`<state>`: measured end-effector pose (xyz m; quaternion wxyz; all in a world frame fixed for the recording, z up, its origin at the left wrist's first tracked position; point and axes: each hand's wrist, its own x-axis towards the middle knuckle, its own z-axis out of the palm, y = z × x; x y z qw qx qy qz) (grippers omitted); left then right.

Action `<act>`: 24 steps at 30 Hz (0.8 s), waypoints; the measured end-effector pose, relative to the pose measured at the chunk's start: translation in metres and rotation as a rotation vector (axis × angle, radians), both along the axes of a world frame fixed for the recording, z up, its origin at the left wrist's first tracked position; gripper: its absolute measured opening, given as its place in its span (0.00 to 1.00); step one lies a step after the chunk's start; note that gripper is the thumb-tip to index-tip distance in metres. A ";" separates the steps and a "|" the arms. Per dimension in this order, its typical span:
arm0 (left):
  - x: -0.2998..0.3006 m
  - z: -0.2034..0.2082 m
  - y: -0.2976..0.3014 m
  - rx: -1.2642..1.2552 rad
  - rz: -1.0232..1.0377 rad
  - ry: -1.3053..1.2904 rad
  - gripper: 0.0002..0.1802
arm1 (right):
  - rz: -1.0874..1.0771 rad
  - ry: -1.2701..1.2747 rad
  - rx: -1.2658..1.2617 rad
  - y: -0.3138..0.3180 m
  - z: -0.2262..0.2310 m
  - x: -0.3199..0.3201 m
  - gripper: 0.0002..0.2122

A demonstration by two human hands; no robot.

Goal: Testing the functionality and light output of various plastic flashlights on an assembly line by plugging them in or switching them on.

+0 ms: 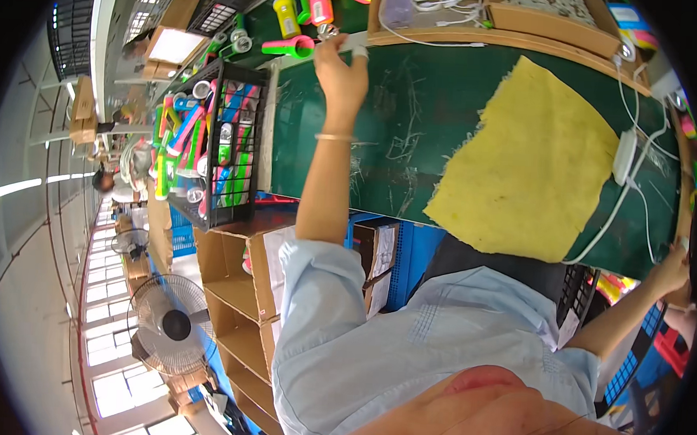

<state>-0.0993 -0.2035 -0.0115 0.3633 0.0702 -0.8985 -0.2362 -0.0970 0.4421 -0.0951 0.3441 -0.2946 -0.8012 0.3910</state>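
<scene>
My left hand [342,73] reaches to the far left edge of the green tabletop [391,126]. Its thumb, with a white covering on the tip, stands apart from the other fingers. Right at those fingertips is a small clear, shiny piece [328,32]; whether they touch it I cannot tell. Beside it lie a green tapered plastic tube [288,46] with a pink end, a pink tube [319,4] and a yellow tube [286,16]. Out at the right rim, my right hand [670,270] is beside the table edge, its fingers mostly hidden in the dark border.
A ragged yellow cloth [534,163] covers the table's right part. White cables run from a power strip [625,157]. On the left, a black crate [235,146] holds several bright tubes, above cardboard shelves [240,290]. A wooden tray [551,24] borders the far side; a fan [174,325] stands lower left.
</scene>
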 end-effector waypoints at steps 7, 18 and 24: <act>-0.049 -0.027 -0.138 -0.096 0.379 -0.257 0.26 | 0.545 0.202 0.177 -0.151 0.048 0.040 0.19; 0.058 0.052 -0.060 0.927 0.052 -0.155 0.14 | 1.020 0.080 -0.028 -0.248 0.068 0.083 0.16; 0.111 0.108 -0.030 1.424 -0.241 -0.330 0.22 | 1.031 0.039 0.014 -0.247 0.061 0.093 0.14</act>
